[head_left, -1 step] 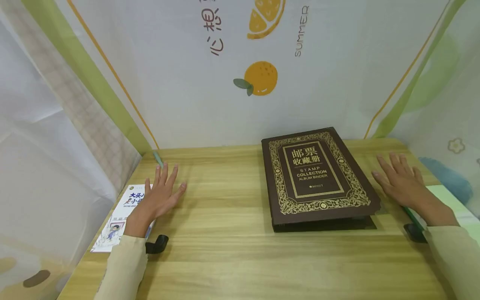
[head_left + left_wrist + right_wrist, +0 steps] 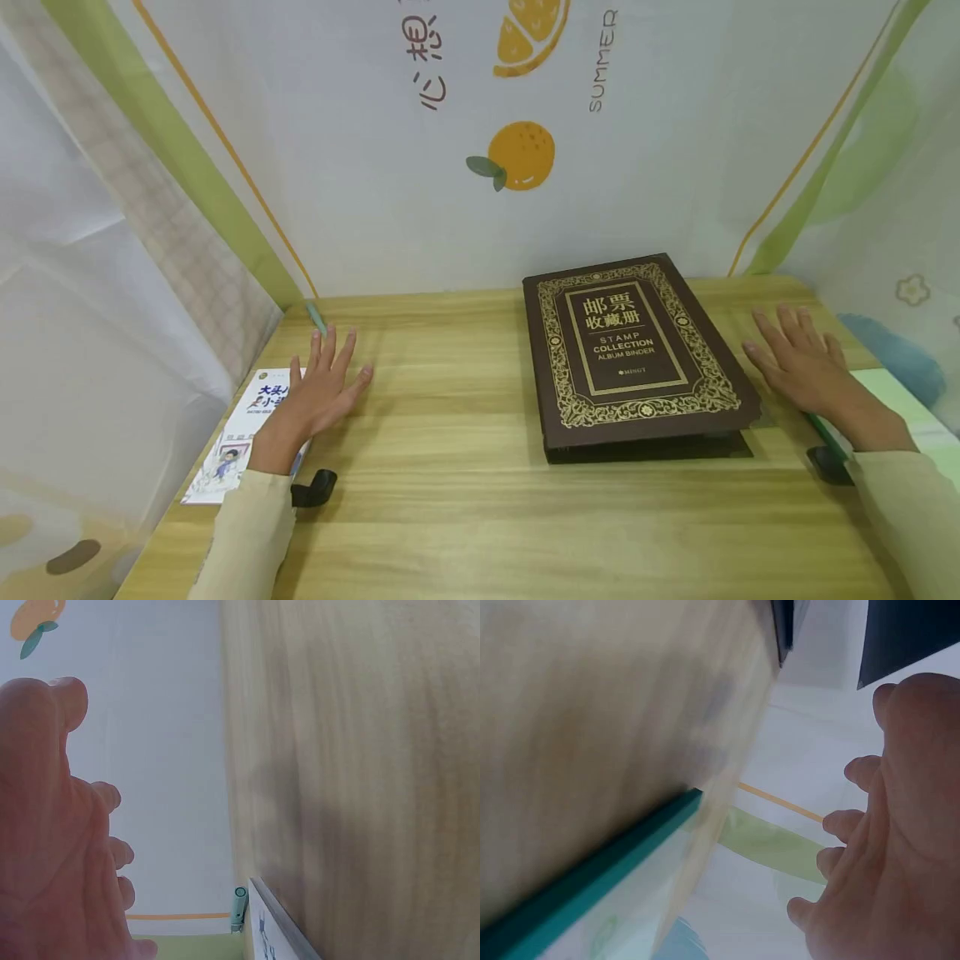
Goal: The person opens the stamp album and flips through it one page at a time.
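My left hand (image 2: 318, 396) hovers over the wooden table with fingers spread and holds nothing. Under its wrist lies a white book (image 2: 243, 425) with a cartoon figure and Chinese lettering. Just beyond the fingertips is a slim teal pen-like item (image 2: 316, 317), its end also visible in the left wrist view. My right hand (image 2: 810, 371), fingers extended, hangs empty beside a dark brown stamp album (image 2: 637, 358) with gold ornament. The album's front cover stands slightly raised at the near right. Partly hidden below the right forearm is a pale green book (image 2: 888, 396) with a dark green edge.
The wooden table (image 2: 427, 517) extends between the two hands. A white cloth (image 2: 360, 192) printed with oranges and lettering hangs behind it, with more cloth at both sides. A black wrist camera piece (image 2: 321, 487) shows at the left wrist, another (image 2: 828, 465) at the right.
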`<state>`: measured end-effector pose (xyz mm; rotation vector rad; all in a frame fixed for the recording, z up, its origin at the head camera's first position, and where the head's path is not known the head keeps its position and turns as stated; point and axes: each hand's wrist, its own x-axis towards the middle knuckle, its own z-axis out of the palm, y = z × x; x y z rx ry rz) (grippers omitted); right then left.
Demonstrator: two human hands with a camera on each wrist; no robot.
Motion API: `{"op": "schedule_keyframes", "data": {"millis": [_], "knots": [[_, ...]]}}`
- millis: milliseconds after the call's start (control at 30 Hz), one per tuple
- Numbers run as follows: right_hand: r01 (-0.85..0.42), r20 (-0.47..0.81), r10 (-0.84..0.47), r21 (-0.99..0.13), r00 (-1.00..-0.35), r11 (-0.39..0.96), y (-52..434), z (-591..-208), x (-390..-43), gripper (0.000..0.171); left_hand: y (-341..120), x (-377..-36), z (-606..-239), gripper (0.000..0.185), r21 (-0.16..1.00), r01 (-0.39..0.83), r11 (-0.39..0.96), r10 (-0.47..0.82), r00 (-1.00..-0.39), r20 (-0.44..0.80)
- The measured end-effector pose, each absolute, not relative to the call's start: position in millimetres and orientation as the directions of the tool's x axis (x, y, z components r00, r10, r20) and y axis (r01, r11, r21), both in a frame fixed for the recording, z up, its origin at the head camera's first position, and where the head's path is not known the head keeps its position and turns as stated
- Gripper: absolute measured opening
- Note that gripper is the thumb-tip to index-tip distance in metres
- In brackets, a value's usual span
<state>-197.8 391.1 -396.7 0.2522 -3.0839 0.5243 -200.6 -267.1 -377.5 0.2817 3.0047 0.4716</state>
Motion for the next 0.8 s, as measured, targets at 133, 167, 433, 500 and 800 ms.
{"op": "schedule_keyframes", "data": {"millis": [133, 167, 433, 500, 800], "knots": [[-0.156, 0.029, -0.155, -0.318, -0.987, 0.935, 391.5, -396.5, -196.8, 0.069, -267.0, -200.2, -378.6, 0.077, 0.303, 0.167, 0.938, 0.194, -0.979, -0.061], [-0.156, 0.032, -0.153, -0.314, -0.988, 0.937, 392.2, -396.4, -196.7, 0.068, -266.9, -200.3, -379.4, 0.077, 0.299, 0.168, 0.939, 0.194, -0.979, -0.06], [-0.187, 0.083, -0.169, -0.309, -0.982, 0.932, 394.6, -394.0, -197.0, 0.066, -260.8, -195.6, -381.8, 0.081, 0.282, 0.182, 0.942, 0.207, -0.976, -0.062], [-0.215, 0.121, -0.185, -0.328, -0.975, 0.92, 392.0, -389.4, -199.2, 0.064, -253.9, -195.9, -380.2, 0.08, 0.275, 0.204, 0.94, 0.229, -0.972, -0.06], [-0.25, 0.083, -0.247, -0.565, -0.965, 0.786, 369.4, -357.1, -214.9, 0.066, -201.3, -191.9, -366.6, 0.085, 0.197, 0.465, 0.863, 0.466, -0.884, 0.045]]}}
